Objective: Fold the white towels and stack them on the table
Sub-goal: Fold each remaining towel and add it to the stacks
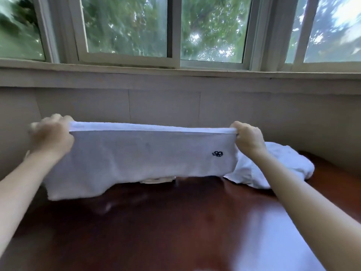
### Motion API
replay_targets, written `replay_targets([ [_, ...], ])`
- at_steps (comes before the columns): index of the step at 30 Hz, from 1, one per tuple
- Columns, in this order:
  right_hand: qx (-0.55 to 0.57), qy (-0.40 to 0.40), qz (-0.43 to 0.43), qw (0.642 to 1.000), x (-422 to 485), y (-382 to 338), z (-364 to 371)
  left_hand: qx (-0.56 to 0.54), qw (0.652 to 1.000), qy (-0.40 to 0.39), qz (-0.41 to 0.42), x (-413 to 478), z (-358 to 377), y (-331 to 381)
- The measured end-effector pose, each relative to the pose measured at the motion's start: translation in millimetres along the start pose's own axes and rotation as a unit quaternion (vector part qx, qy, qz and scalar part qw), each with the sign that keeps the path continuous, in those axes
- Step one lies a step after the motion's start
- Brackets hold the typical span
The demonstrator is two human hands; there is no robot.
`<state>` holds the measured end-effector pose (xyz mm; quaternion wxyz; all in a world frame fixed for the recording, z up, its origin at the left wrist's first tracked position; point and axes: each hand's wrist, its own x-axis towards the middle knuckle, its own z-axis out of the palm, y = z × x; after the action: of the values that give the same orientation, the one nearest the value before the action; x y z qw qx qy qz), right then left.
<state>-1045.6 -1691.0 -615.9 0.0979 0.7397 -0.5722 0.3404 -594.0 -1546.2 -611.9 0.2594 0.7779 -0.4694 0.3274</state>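
Holding up a white towel (136,157) by its top hem, the two hands are seen from the head camera, the only view. The left hand (51,133) has its fingers curled over the left top corner, and the right hand (247,136) pinches the right top corner; both grips are closed on the cloth. The hem is stretched almost straight between them, so the long axis of the towel runs from left to right, parallel to the wall under the windows (127,28). The rest of the towel hangs down from the grips toward the dark wooden tabletop (175,222). Its lower edge is lower on the left side; I cannot tell if it touches the wood. A small dark embroidered mark (217,153) sits near the right hand. A heap of white towels (273,167), not folded, lies on the tabletop just behind the right wrist.

I judge that the next fold goes across this long axis, bringing one corner to the other. Both hands are equally high, so neither is clearly nearer.
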Motion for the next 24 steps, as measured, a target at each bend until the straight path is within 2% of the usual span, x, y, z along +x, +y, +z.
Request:
replay_targets([
  [1, -0.005, -0.043, -0.017, 0.999, -12, 10, -2, -0.004, 0.998, -0.048, 0.033, -5, -8, -1],
  [2, -0.033, -0.100, -0.041, 0.994, -27, 19, -4, -0.011, 0.987, -0.146, 0.062, -13, -18, -1],
  [3, -0.077, -0.168, -0.072, 0.980, -43, 29, -5, -0.010, 0.953, -0.291, 0.088, -25, -25, -2],
  [4, -0.102, -0.255, -0.096, 0.957, -60, 37, -5, 0.007, 0.889, -0.446, 0.106, -40, -31, -2],
  [5, -0.099, -0.373, -0.094, 0.918, -80, 43, -3, 0.038, 0.809, -0.576, 0.111, -57, -33, 0],
  [6, -0.087, -0.502, -0.063, 0.858, -101, 47, 0, 0.071, 0.736, -0.665, 0.105, -74, -33, 4],
  [7, -0.078, -0.601, -0.024, 0.795, -118, 50, 4, 0.096, 0.687, -0.712, 0.103, -92, -30, 9],
  [8, -0.076, -0.642, 0.008, 0.763, -133, 52, 8, 0.108, 0.672, -0.724, 0.111, -109, -24, 15],
  [9, -0.064, -0.629, 0.024, 0.774, -145, 53, 15, 0.106, 0.692, -0.701, 0.135, -123, -16, 20],
  [11, -0.050, -0.484, 0.017, 0.874, -158, 56, 32, 0.078, 0.770, -0.606, 0.182, -147, 4, 33],
  [12, -0.051, -0.407, 0.011, 0.912, -164, 56, 40, 0.044, 0.801, -0.570, 0.179, -158, 13, 40],
  [13, -0.049, -0.372, 0.008, 0.927, -171, 54, 47, 0.006, 0.818, -0.549, 0.169, -169, 23, 47],
  [17, -0.114, -0.367, -0.027, 0.923, -197, 48, 71, -0.013, 0.849, -0.511, 0.134, -199, 52, 62],
  [19, -0.147, -0.359, 0.001, 0.922, -191, 46, 67, -0.027, 0.869, -0.483, 0.101, -200, 58, 66],
  [22, -0.181, -0.430, 0.025, 0.884, -173, 38, 60, -0.068, 0.855, -0.503, 0.104, -195, 62, 67],
  [23, -0.187, -0.428, 0.028, 0.884, -169, 34, 62, -0.082, 0.857, -0.497, 0.107, -194, 63, 66],
  [24, -0.183, -0.395, 0.029, 0.900, -167, 31, 67, -0.095, 0.869, -0.473, 0.110, -193, 64, 65],
])
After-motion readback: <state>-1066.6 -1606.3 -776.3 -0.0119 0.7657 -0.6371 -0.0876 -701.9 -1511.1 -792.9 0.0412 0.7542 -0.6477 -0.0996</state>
